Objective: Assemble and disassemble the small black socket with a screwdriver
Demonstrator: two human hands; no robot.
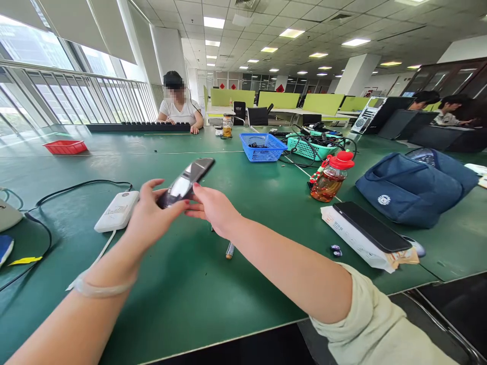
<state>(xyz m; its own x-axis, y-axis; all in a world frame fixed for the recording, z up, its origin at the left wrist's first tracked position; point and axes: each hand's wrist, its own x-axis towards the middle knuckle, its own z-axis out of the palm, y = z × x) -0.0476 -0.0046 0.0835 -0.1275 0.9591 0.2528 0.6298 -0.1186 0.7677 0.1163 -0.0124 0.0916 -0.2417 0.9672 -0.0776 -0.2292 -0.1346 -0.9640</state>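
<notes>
While the left hand (147, 219) clamps the lower end of a glossy dark phone (188, 176), the right hand (216, 207) grips its near edge; the phone is lifted clear of the green table (171, 289), not set down; a white device (117, 211) lies beside the left hand, a slim stick (230, 251) near the right wrist.

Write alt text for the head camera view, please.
Two bare hands, left and right, hold a dark, shiny phone-like device above a green table; a blue basket, a red-lidded bottle and a navy bag stand beyond.
</notes>
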